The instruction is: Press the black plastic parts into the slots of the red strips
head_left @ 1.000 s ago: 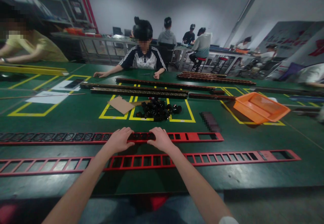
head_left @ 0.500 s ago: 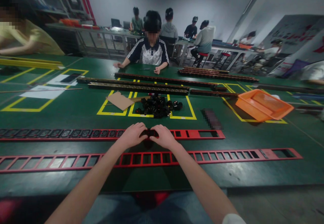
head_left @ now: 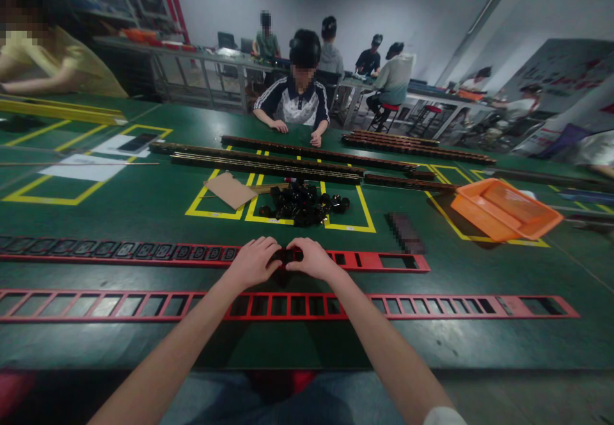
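My left hand (head_left: 256,262) and my right hand (head_left: 309,258) meet at the middle of the far red frame (head_left: 368,261). Between their curled fingers is a small black part (head_left: 286,256), gripped from both sides; its shape is partly hidden. Square black pieces (head_left: 144,249) sit in a row in this frame's slots, left of my hands. Closer to me lies a second red frame (head_left: 508,306) with open slots, passing beneath my forearms. Beyond my hands is a heap of black parts (head_left: 304,204).
An orange tray (head_left: 508,210) stands at the right. Long dark strips (head_left: 268,164) cross the table behind the heap, near a cardboard piece (head_left: 230,190). A person (head_left: 302,102) sits opposite; a phone (head_left: 137,143) lies on white paper at the left.
The view has shifted slightly. Both my hands remain at the black part with small finger movements. The person opposite has drawn one hand inward on the table.
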`<act>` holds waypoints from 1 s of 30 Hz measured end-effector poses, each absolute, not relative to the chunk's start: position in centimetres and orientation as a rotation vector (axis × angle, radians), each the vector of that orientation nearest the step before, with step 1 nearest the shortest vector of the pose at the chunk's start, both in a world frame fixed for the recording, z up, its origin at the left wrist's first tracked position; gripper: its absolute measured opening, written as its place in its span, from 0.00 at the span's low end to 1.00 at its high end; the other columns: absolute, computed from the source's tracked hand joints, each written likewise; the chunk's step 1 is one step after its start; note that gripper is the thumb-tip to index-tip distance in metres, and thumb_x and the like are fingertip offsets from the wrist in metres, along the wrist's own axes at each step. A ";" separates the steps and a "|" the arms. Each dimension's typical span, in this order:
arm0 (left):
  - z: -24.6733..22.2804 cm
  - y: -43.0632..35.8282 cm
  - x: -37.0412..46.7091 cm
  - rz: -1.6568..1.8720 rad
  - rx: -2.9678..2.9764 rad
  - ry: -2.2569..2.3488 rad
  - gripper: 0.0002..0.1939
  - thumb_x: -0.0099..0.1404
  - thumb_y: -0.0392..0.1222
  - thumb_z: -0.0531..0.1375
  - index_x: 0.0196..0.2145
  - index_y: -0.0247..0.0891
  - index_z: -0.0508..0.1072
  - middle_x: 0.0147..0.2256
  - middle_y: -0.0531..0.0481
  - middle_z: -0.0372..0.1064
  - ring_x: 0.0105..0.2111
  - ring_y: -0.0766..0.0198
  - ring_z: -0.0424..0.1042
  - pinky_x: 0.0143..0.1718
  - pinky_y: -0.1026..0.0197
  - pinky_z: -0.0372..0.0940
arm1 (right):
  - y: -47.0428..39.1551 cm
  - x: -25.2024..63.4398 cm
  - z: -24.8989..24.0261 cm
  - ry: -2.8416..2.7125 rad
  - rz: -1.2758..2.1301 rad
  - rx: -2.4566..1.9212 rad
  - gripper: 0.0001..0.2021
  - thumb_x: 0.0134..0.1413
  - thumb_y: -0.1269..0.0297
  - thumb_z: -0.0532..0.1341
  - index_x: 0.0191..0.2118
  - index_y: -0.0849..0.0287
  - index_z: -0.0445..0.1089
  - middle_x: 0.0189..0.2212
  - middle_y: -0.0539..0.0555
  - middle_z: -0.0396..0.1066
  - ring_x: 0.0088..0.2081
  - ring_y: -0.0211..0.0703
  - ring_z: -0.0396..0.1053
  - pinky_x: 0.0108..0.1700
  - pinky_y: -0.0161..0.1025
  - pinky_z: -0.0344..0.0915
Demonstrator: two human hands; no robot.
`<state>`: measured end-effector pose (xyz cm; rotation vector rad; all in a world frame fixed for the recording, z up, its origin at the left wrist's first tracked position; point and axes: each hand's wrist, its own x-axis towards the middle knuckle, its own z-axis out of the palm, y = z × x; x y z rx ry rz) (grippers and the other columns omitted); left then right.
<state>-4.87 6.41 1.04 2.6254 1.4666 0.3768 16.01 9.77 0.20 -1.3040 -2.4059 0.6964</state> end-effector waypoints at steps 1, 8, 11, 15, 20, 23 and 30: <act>1.1 6.4 -4.9 0.374 2.629 1.467 0.13 0.66 0.44 0.56 0.47 0.41 0.70 0.45 0.46 0.69 0.46 0.55 0.67 0.45 0.53 0.62 | 10.4 16.1 0.2 -2.393 0.778 -1.264 0.21 0.43 0.60 0.73 0.45 0.54 0.71 0.41 0.50 0.74 0.43 0.45 0.69 0.45 0.41 0.64; 1.0 6.5 -4.6 0.351 2.642 1.498 0.17 0.67 0.50 0.55 0.50 0.42 0.69 0.46 0.45 0.70 0.46 0.54 0.67 0.45 0.53 0.62 | 15.3 16.1 -0.1 -2.081 0.526 -1.377 0.15 0.55 0.67 0.62 0.49 0.60 0.69 0.46 0.55 0.70 0.38 0.40 0.70 0.43 0.39 0.67; 0.9 6.5 -4.6 0.341 2.634 1.519 0.16 0.68 0.51 0.55 0.49 0.42 0.69 0.44 0.45 0.70 0.45 0.55 0.68 0.45 0.53 0.62 | 16.0 15.9 -0.3 -2.123 0.317 -1.456 0.20 0.57 0.68 0.59 0.56 0.58 0.65 0.55 0.57 0.64 0.47 0.44 0.69 0.48 0.41 0.67; 0.7 6.7 -4.6 0.344 2.630 1.513 0.16 0.68 0.50 0.54 0.48 0.41 0.69 0.44 0.46 0.70 0.45 0.55 0.68 0.46 0.53 0.62 | 15.6 15.8 -0.7 -2.237 0.225 -1.517 0.24 0.59 0.66 0.58 0.61 0.55 0.60 0.60 0.56 0.60 0.50 0.48 0.68 0.46 0.43 0.69; 0.7 6.7 -4.6 0.344 2.624 1.509 0.15 0.68 0.50 0.55 0.47 0.41 0.70 0.44 0.46 0.71 0.45 0.55 0.68 0.46 0.53 0.62 | 15.2 15.9 -0.8 -2.339 0.235 -1.544 0.24 0.60 0.66 0.58 0.61 0.54 0.60 0.58 0.56 0.62 0.50 0.49 0.69 0.45 0.43 0.70; 0.9 6.6 -4.5 0.340 2.617 1.515 0.15 0.68 0.50 0.55 0.47 0.41 0.70 0.44 0.46 0.71 0.45 0.55 0.68 0.46 0.53 0.62 | 15.3 15.8 -0.8 -2.349 0.243 -1.574 0.24 0.60 0.65 0.59 0.61 0.54 0.60 0.58 0.58 0.61 0.48 0.50 0.70 0.45 0.44 0.70; 0.9 6.5 -4.6 0.344 2.619 1.515 0.15 0.68 0.50 0.55 0.48 0.41 0.69 0.43 0.46 0.71 0.45 0.55 0.68 0.45 0.54 0.62 | 15.1 15.8 -0.5 -2.362 0.233 -1.533 0.15 0.61 0.66 0.59 0.53 0.55 0.65 0.53 0.55 0.66 0.46 0.48 0.71 0.44 0.43 0.68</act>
